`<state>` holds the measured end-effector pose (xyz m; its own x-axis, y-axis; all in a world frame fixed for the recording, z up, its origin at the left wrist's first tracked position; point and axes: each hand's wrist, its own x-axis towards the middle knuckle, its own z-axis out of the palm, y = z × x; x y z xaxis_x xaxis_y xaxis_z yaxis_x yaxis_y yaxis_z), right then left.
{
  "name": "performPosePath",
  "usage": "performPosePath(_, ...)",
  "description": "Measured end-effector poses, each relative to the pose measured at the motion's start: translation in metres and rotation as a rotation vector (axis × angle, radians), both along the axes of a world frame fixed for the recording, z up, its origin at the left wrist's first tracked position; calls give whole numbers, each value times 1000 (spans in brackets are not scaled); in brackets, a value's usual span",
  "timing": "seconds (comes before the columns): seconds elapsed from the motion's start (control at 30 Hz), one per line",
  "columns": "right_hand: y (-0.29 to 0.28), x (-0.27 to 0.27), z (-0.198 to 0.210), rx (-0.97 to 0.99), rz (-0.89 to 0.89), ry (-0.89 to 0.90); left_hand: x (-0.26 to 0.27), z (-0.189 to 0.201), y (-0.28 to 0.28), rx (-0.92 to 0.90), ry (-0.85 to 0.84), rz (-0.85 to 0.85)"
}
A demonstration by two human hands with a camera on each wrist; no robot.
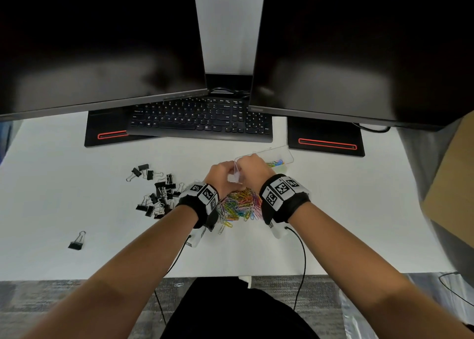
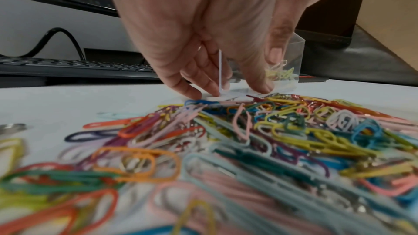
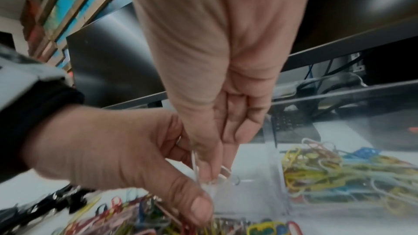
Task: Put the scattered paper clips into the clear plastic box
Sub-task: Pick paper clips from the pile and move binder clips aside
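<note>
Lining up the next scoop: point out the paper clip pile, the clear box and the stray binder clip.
paper clip pile [image 1: 239,205], head view, middle of the heap.
clear plastic box [image 1: 287,152], head view, far right wall.
stray binder clip [image 1: 76,244], head view, black body.
</note>
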<state>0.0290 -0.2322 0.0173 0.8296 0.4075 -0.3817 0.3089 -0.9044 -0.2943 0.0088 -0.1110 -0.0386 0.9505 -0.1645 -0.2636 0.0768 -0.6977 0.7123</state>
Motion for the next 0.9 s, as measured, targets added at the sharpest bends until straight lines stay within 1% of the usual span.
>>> performPosePath(0.13,-6,9,6,82,-29,86,2,-1,1,5,-4,-9)
performPosePath(0.2,-10,9,9,185,-58,58,4,-1,2,1,2,12)
performPosePath(0.37,-28,7,9,503,-299,0,9,2,6,40,26,45)
performPosePath(0.47,-42,10,8,623,-496,-124,10,3,8,39,31,86)
performPosePath(0.53,-49,9,6,614,-530,-169,10,5,11,35,40,112)
performPosePath(0.63,-55,1,1,556,-480,-140,7,8,19,57,27,116)
performPosePath(0.73,-60,-13,0,575,-465,-245,-1,11,32,110,-3,134)
performPosePath(0.8,-66,-26,-4,532,-449,-295,-11,11,41,145,-17,149)
performPosePath(0.83,-70,-33,-7,481,-435,-285,-16,10,45,158,-17,152)
performPosePath(0.9,-80,-47,-18,373,-423,-200,-29,9,50,175,-21,150)
